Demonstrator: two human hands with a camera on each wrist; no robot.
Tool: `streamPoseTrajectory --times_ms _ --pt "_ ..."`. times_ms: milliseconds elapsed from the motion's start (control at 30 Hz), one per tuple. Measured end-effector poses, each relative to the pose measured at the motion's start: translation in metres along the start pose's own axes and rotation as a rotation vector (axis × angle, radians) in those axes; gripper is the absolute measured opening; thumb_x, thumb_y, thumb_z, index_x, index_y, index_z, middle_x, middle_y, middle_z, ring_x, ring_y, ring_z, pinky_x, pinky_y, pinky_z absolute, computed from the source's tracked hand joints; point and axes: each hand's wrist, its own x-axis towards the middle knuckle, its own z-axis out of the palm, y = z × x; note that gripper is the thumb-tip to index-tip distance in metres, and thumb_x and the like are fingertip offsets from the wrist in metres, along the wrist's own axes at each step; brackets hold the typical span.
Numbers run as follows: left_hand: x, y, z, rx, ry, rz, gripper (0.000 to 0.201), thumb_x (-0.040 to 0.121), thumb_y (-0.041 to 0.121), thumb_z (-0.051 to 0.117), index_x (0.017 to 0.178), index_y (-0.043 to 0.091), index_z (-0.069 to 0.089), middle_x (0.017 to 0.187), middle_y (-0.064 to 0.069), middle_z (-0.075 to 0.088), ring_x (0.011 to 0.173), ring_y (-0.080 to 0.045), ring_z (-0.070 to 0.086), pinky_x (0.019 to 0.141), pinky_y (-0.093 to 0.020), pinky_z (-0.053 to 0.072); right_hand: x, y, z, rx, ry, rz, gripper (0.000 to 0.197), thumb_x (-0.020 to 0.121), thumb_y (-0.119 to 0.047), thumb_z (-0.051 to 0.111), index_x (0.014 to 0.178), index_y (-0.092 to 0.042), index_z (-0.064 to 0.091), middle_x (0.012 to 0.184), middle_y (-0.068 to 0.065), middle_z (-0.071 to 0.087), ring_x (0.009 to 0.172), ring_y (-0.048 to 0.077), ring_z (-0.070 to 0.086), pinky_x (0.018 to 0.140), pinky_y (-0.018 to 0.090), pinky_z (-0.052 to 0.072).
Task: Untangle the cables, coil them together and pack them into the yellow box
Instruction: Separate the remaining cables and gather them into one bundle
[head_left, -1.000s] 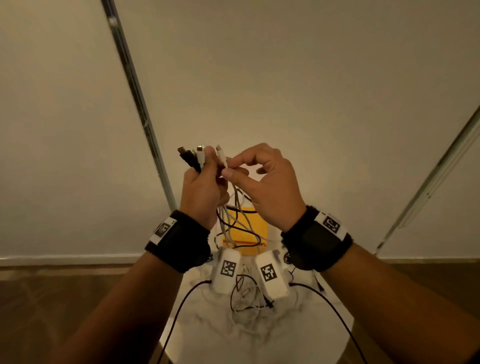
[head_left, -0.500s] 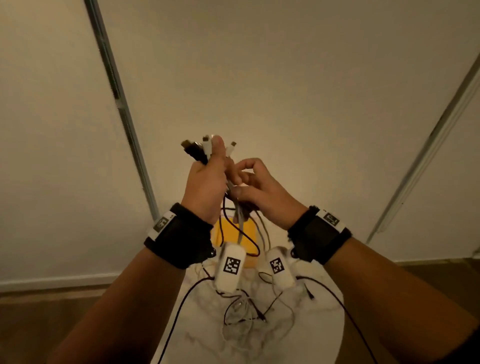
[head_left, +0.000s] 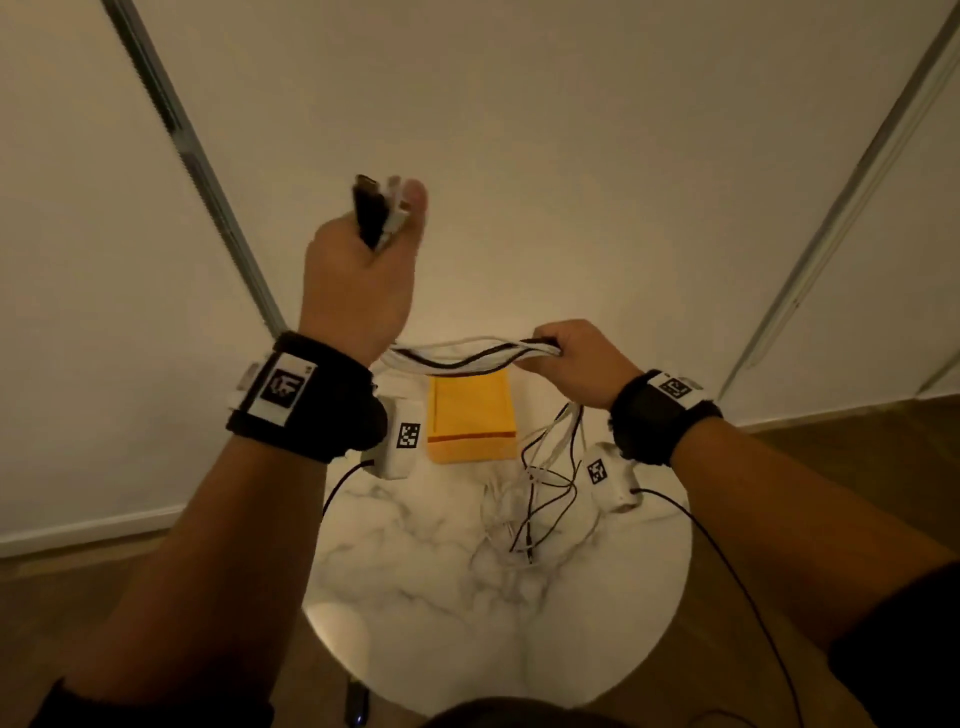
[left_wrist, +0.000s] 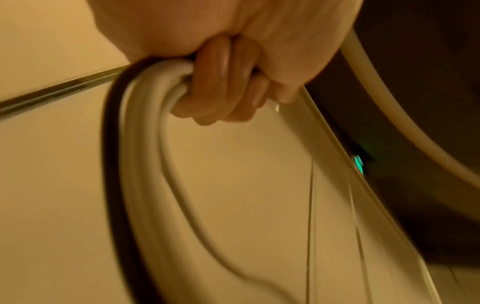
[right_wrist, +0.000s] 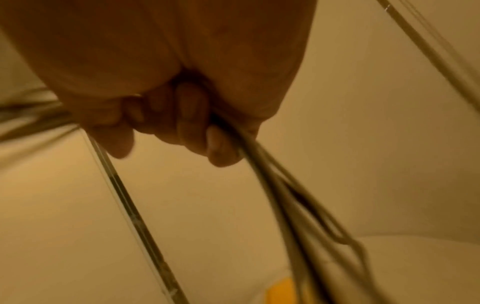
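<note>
My left hand (head_left: 363, 260) is raised and grips a bundle of white and black cables, whose plug ends (head_left: 382, 205) stick out above the fist. The cables (head_left: 467, 356) run from under that hand across to my right hand (head_left: 566, 358), which holds them lower and to the right. Their loose tails (head_left: 540, 499) hang from the right hand onto the table. In the left wrist view my curled fingers (left_wrist: 228, 82) wrap the cables (left_wrist: 140, 144); the right wrist view shows fingers (right_wrist: 192, 119) closed on the strands (right_wrist: 280, 185). The yellow box (head_left: 471, 415) lies flat under the stretched cables.
A round white marble table (head_left: 415, 597) carries the box and the cable tails. Thin black leads (head_left: 727, 561) run from the wrist cameras along both forearms. A pale wall with metal rails (head_left: 208, 171) stands behind, and wooden floor surrounds the table.
The hands were together at the plug ends. Now the left hand has risen with the plugs, and the right hand has slid down and to the right along the cables, stretching them out.
</note>
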Motion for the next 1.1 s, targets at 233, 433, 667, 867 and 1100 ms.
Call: streamPoseTrajectory --times_ms 233,433,667,867,1100 --pt "-0.022 -0.028 0.018 0.421 -0.538 0.088 0.075 0.059 0.083 0.072 0.105 0.024 0.072 0.096 0.007 0.073 0.087 -0.014 0.067 0.078 -0.033 0.052 0.017 -0.065 -0.019 -0.139 0.101 -0.17 0.015 0.08 -0.01 0.068 0.069 -0.006 0.058 0.061 0.004 0.053 0.056 0.014 0.043 0.054 0.034 0.036" --pt "-0.022 -0.025 0.018 -0.186 -0.466 0.021 0.054 0.095 0.007 0.068 0.05 0.036 0.064 0.056 0.008 0.063 0.064 -0.021 0.063 0.07 -0.039 0.048 0.032 -0.067 -0.022 -0.1 0.188 -0.271 0.014 0.083 -0.014 0.064 0.073 -0.009 0.056 0.064 0.003 0.054 0.059 0.019 0.049 0.057 0.034 0.039" --pt "-0.01 -0.01 0.019 -0.709 -0.224 -0.084 0.047 0.089 -0.004 0.063 0.057 0.021 0.04 0.05 -0.003 0.041 0.046 -0.018 0.049 0.053 -0.025 0.044 0.013 0.036 0.022 0.072 0.058 0.084 0.051 0.091 -0.045 0.07 0.06 -0.019 0.039 0.057 0.001 0.036 0.051 0.013 0.033 0.058 0.031 0.034" --pt "-0.011 -0.004 0.018 -0.868 -0.15 -0.127 0.053 0.078 0.009 0.072 0.07 0.016 0.02 0.06 -0.013 0.032 0.038 -0.015 0.045 0.04 -0.024 0.033 0.008 0.069 0.025 0.168 0.064 0.109 0.049 0.09 -0.034 0.074 0.058 -0.021 0.04 0.052 -0.009 0.04 0.047 0.008 0.036 0.054 0.027 0.035" --pt "0.027 0.003 -0.039 -0.983 -0.18 -0.179 0.035 0.089 0.027 0.072 0.072 0.023 0.041 0.063 0.005 0.042 0.042 -0.015 0.04 0.043 -0.026 0.037 -0.011 0.125 0.034 -0.167 -0.05 0.223 0.045 0.091 -0.039 0.069 0.059 -0.02 0.044 0.06 -0.001 0.049 0.06 0.021 0.05 0.062 0.034 0.039"
